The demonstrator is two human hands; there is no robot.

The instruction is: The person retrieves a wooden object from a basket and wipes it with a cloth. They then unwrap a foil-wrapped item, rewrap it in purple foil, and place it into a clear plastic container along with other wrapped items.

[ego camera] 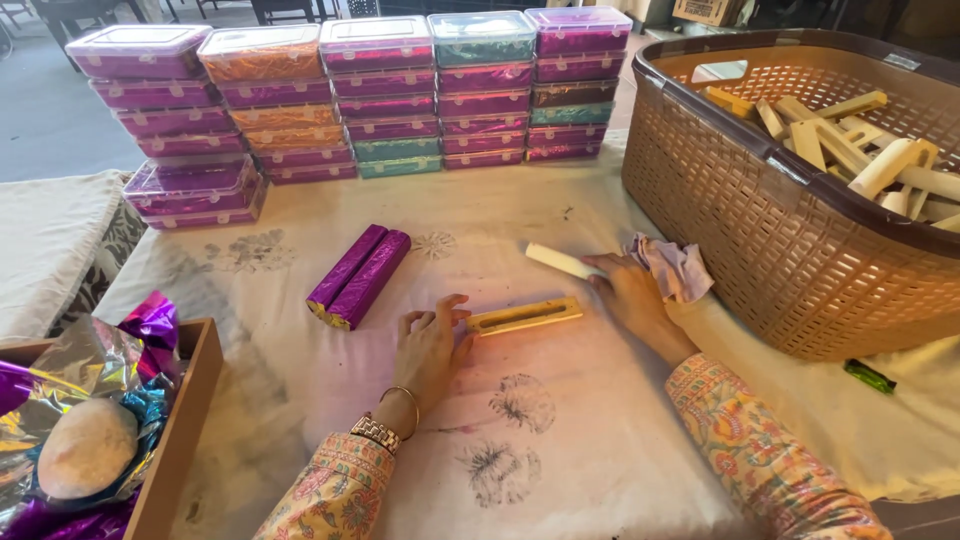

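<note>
My left hand (430, 345) rests flat on the white cloth, its fingers spread and touching the left end of a long yellow wooden mould (524, 316). My right hand (625, 292) lies just past the mould's right end, with its fingertips on a pale cream stick (557, 261). A crumpled pale pink rag (676, 267) sits under or against that hand's far side. Two purple foil-wrapped sticks (358, 276) lie side by side to the left of my left hand.
A big brown plastic basket (720, 190) of cream wooden pieces stands at right. Stacks of clear-lidded boxes (380, 90) line the table's far edge. A wooden tray (185, 420) with foil sheets and a round stone sits at front left. A green object (868, 375) lies by the basket.
</note>
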